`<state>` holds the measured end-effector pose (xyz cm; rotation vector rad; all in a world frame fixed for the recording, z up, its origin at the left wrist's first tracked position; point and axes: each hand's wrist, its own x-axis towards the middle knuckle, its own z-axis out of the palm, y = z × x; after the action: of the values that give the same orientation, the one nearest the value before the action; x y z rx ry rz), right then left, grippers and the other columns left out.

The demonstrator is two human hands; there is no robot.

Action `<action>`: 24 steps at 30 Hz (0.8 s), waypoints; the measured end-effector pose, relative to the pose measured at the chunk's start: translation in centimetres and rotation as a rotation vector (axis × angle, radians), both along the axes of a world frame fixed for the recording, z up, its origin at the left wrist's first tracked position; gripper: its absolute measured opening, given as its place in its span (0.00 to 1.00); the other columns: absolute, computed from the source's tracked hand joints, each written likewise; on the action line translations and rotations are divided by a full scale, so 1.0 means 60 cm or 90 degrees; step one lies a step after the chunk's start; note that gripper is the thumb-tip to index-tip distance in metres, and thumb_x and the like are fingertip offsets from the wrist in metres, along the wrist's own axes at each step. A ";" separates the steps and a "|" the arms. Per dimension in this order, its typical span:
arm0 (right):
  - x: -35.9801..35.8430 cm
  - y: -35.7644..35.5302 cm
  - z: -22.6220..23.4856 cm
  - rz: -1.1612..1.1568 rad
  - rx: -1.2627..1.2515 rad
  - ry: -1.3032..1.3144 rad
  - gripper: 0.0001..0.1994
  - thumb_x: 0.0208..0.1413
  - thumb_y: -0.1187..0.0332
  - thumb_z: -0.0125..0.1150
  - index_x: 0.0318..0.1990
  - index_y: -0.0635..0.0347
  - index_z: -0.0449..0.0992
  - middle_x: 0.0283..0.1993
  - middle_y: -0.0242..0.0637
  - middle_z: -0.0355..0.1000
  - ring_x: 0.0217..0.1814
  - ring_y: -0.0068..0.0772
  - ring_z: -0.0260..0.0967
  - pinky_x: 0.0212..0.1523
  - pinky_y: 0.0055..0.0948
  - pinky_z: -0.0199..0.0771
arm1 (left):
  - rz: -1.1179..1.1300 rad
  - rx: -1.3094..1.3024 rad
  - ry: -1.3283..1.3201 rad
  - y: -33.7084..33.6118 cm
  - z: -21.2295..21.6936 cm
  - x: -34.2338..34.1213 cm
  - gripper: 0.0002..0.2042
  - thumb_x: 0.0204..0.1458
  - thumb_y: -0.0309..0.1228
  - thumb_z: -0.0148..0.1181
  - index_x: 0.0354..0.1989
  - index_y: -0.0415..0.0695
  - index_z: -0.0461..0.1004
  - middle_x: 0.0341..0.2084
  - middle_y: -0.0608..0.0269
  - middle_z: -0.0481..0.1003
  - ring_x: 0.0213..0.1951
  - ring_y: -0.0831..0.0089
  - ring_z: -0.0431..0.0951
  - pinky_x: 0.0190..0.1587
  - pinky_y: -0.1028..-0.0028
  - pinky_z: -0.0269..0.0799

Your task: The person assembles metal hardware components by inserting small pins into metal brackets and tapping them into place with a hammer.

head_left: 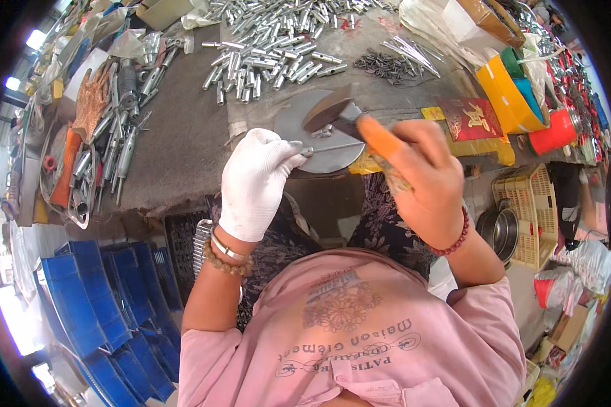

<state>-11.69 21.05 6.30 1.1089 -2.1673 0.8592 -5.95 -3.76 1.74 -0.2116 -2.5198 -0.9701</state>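
gloved left hand [254,182] pinching pin [334,146], hammer [349,120]

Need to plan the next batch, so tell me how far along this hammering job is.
Which pieces are done cannot be told. In hand: the gloved left hand pinches a thin metal pin on the round steel plate, while the right hand holds a hammer over it. Apparently left: a big heap of metal tubes, more pins and small dark parts on the bench.

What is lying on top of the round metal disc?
On the round metal disc lies a thin metal rod, held by the left hand. The hammer covers the disc's upper part.
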 end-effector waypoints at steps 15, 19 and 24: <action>-0.053 -0.009 -0.022 -0.007 0.177 0.025 0.21 0.48 0.77 0.68 0.53 0.52 0.84 0.49 0.36 0.75 0.55 0.47 0.74 0.51 0.44 0.77 | -0.036 0.058 -0.027 -0.014 0.002 0.002 0.09 0.51 0.23 0.73 0.41 0.39 0.86 0.35 0.58 0.77 0.42 0.62 0.78 0.46 0.67 0.74; 0.006 -0.013 -0.024 -0.011 0.246 -0.138 0.11 0.49 0.75 0.70 0.41 0.56 0.77 0.44 0.37 0.78 0.48 0.48 0.77 0.45 0.45 0.77 | -0.051 0.059 -0.012 -0.018 -0.009 0.002 0.12 0.52 0.23 0.73 0.45 0.40 0.87 0.36 0.59 0.78 0.42 0.62 0.78 0.46 0.68 0.74; 0.032 -0.018 -0.027 0.041 0.147 -0.340 0.10 0.54 0.74 0.69 0.43 0.59 0.78 0.32 0.44 0.76 0.36 0.52 0.77 0.39 0.47 0.75 | 0.008 0.005 0.071 0.009 -0.006 0.017 0.19 0.53 0.21 0.72 0.55 0.42 0.84 0.41 0.60 0.80 0.42 0.68 0.78 0.46 0.71 0.74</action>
<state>-9.79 19.94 4.68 1.1593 -2.7369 1.0454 -4.92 -3.22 1.39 -0.2395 -2.4131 -0.9370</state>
